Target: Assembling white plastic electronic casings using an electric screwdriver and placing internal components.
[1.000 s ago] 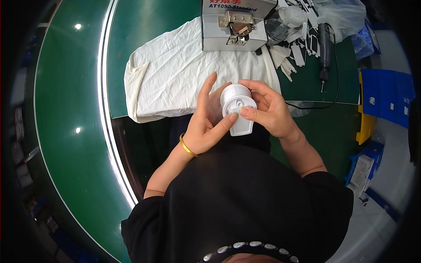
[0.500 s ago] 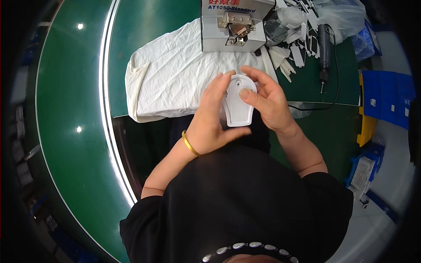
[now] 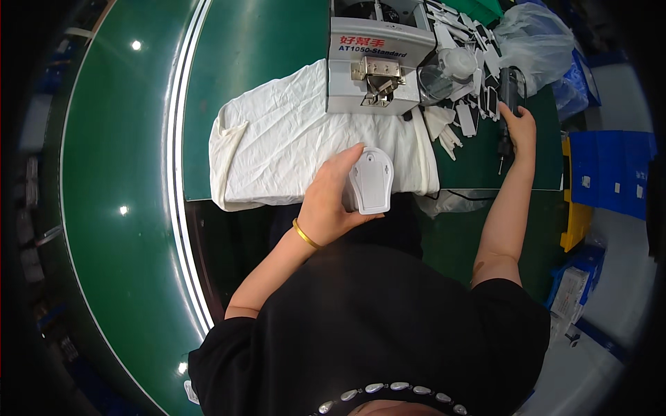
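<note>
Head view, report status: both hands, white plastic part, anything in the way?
Left hand holding white plastic part, recessed face toward camera. Right hand at electric screwdriver, grip unclear. No obstruction seen; loose white pieces left of screwdriver.

A wrinkled white cloth (image 3: pixel 277 139) lies beyond the left hand (image 3: pixel 331 194), a boxy grey machine (image 3: pixel 378 69) with metal fittings farther out. Past the right hand (image 3: pixel 522 130) sits a crumpled translucent plastic bag (image 3: pixel 534 41)

Grey machine (image 3: pixel 380 61) cropped at top, left hand (image 3: pixel 326 197) partly behind white casing (image 3: pixel 373 184), screwdriver (image 3: pixel 509 84) partly behind right hand (image 3: pixel 522 132)
</note>
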Available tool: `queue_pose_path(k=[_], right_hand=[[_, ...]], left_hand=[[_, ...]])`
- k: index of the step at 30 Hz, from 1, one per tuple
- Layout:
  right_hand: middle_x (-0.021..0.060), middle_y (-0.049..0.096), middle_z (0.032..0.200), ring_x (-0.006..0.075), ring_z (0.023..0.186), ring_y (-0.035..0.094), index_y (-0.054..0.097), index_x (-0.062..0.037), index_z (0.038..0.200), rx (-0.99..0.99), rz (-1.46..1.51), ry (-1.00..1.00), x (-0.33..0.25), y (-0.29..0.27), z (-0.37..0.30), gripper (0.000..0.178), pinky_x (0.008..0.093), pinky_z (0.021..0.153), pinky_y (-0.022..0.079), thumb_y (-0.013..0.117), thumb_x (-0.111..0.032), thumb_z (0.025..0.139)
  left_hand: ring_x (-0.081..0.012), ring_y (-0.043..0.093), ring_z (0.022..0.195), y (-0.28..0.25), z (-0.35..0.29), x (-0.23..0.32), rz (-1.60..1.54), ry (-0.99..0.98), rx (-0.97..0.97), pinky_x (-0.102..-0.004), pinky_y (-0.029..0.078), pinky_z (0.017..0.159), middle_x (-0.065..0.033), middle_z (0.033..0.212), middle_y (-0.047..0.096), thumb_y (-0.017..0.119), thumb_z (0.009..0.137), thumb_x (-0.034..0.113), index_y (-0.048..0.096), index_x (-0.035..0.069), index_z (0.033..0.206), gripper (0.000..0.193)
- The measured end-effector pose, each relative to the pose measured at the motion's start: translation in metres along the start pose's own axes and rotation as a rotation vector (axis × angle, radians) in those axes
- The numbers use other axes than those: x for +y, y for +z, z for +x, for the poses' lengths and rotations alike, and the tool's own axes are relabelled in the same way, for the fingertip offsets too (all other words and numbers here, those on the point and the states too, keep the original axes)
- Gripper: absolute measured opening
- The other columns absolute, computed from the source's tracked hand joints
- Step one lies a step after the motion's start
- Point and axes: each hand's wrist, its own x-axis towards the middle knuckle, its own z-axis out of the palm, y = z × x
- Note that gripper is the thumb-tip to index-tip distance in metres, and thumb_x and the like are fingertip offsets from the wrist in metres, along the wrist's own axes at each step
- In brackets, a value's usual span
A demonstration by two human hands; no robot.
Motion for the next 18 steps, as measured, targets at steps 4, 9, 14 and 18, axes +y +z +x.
queue_pose_path(k=[4,9,14,18], right_hand=[[0.0159,0.068,0.108,0.0229,0.090,0.067,0.056,0.0101,0.127,-0.155,0.272,0.015,-0.010,0.001,-0.009,0.073,0.0317,0.080,0.052,0.080,-0.039,0.078],[0.0114,0.061,0.100,0.0188,0.083,0.061,0.054,0.0041,0.123,-0.584,1.114,0.088,-0.005,-0.019,-0.028,0.045,0.0307,0.072,0.051,0.067,-0.021,0.088],[0.0167,0.054,0.121,0.0251,0.103,0.059,0.041,0.0005,0.136,-0.886,1.733,-0.500,-0.108,-0.037,-0.096,0.053,0.0400,0.096,0.049,0.060,-0.007,0.086],[0.0170,0.063,0.111,0.0295,0.101,0.066,0.034,-0.0028,0.141,-0.610,1.734,-0.807,-0.181,-0.038,-0.126,0.062,0.0498,0.098,0.050,0.059,0.004,0.086]], left_hand=[[-0.0383,0.054,0.121,0.003,-0.003,-0.008,-0.009,0.054,-0.001,-0.0436,0.046,0.100,-0.0180,0.134,0.055,0.092,0.058,0.019,0.044,0.004,0.140,0.096],[-0.0407,0.054,0.121,-0.003,0.001,-0.003,0.100,0.102,-0.094,-0.0440,0.046,0.100,-0.0204,0.132,0.055,0.089,0.058,0.016,0.060,0.015,0.130,0.078],[-0.0410,0.054,0.121,-0.004,0.001,-0.006,0.069,0.111,-0.091,-0.0442,0.047,0.099,-0.0219,0.132,0.055,0.089,0.058,0.019,0.062,0.016,0.128,0.076],[-0.0407,0.055,0.120,-0.008,0.003,-0.004,0.007,0.107,-0.102,-0.0446,0.047,0.098,-0.0214,0.133,0.055,0.090,0.057,0.024,0.063,0.016,0.128,0.076]])
